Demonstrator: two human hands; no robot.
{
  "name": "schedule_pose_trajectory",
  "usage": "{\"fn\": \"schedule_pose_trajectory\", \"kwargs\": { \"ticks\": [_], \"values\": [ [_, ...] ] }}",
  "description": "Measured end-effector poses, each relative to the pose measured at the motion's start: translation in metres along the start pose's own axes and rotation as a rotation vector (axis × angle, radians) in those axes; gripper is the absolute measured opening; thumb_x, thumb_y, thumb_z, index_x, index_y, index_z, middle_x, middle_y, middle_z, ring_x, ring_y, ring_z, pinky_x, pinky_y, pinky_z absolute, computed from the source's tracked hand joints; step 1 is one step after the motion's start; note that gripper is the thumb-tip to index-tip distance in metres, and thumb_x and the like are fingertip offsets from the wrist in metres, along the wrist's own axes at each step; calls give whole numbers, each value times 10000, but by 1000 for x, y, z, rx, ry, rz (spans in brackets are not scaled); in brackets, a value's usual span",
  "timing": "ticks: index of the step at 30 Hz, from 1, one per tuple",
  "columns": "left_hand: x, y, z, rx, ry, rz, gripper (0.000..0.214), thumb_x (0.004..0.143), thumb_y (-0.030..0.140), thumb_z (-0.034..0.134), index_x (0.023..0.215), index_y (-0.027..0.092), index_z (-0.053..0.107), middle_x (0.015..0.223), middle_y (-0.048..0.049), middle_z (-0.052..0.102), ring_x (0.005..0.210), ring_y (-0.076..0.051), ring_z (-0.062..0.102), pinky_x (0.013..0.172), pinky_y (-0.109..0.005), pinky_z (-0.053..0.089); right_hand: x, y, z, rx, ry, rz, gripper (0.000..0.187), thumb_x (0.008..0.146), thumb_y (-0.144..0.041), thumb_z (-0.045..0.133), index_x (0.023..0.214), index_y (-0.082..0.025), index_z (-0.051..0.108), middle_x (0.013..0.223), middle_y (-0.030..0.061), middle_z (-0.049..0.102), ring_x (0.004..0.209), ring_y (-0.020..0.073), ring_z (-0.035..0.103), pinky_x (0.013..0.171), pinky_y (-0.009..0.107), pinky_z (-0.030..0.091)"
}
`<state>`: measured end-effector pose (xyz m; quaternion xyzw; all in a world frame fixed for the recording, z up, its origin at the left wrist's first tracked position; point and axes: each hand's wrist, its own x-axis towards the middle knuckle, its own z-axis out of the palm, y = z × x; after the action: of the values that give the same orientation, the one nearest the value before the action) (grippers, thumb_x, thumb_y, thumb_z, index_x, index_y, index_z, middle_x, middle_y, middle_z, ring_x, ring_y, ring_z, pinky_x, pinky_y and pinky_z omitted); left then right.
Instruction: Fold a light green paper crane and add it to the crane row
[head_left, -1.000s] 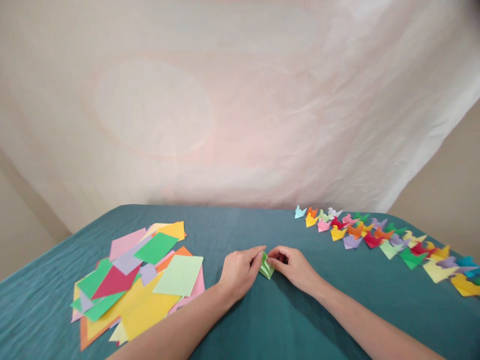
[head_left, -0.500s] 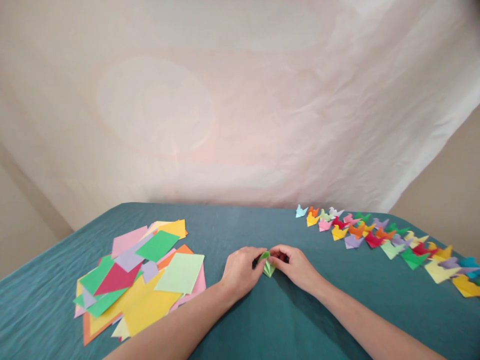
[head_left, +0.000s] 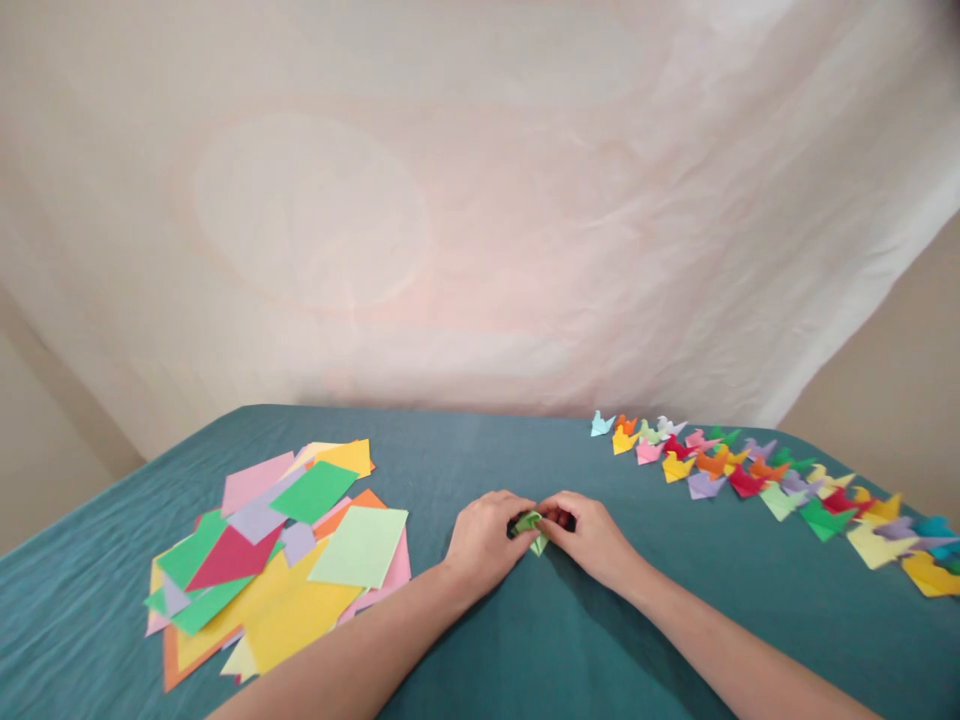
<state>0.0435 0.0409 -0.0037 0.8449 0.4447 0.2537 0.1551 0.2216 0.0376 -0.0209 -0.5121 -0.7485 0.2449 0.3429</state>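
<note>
A small piece of light green folded paper (head_left: 537, 543) is held between both hands, just above the teal tablecloth. My left hand (head_left: 491, 540) pinches its left side, with thumb and fingers pressed together. On the other side, my right hand (head_left: 585, 530) grips the right edge between thumb and fingertips. The paper's upper part is bent over in a curl, and a pointed end faces me. My fingers hide much of its shape.
To the left lies a loose pile of coloured paper sheets (head_left: 289, 605). Several small folded paper birds (head_left: 784, 500) stand in slanting rows on the right. A pale cloth (head_left: 480, 220) hangs behind the teal-covered table (head_left: 480, 455).
The top of the green paper, upright before, is now bent down between my fingers. Both hands keep their grip and have hardly moved.
</note>
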Motion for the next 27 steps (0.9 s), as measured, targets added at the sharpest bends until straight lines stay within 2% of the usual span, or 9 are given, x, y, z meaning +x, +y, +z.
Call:
{"fn": "schedule_pose_trajectory", "kwargs": {
  "ticks": [4,9,14,20,27],
  "values": [
    [-1,2,-1,18,7,9,226,824,337,548,1029,290,630,941,17,654,878,-169,586,795,-254,442,0,0,1,2,5,-13,90,757,-163,572,785,-179,656,699,16,608,627,143,528,600,246,405],
    [-1,5,-2,90,26,23,298,858,441,490,1088,292,609,929,-8,660,872,-184,590,781,-276,445,1,1,0,20,11,-25,76,753,-160,583,774,-180,653,701,14,605,630,141,533,601,244,405],
    [0,5,-1,113,44,68,243,888,379,465,1042,294,633,924,-8,664,870,-177,589,779,-274,446,0,3,2,-9,25,-34,93,763,-165,571,787,-182,659,690,12,602,626,142,528,601,246,400],
    [0,3,1,8,101,135,182,871,282,508,992,266,643,1008,8,649,920,-157,577,833,-264,440,0,4,2,-48,35,-50,82,773,-191,574,781,-182,655,668,7,593,618,143,518,596,247,392],
    [1,3,2,-77,120,150,153,859,242,527,956,251,644,965,16,657,901,-142,586,831,-254,442,1,5,3,-78,40,-52,85,783,-217,574,793,-188,654,680,7,594,641,147,527,611,249,394]
  ]
}}
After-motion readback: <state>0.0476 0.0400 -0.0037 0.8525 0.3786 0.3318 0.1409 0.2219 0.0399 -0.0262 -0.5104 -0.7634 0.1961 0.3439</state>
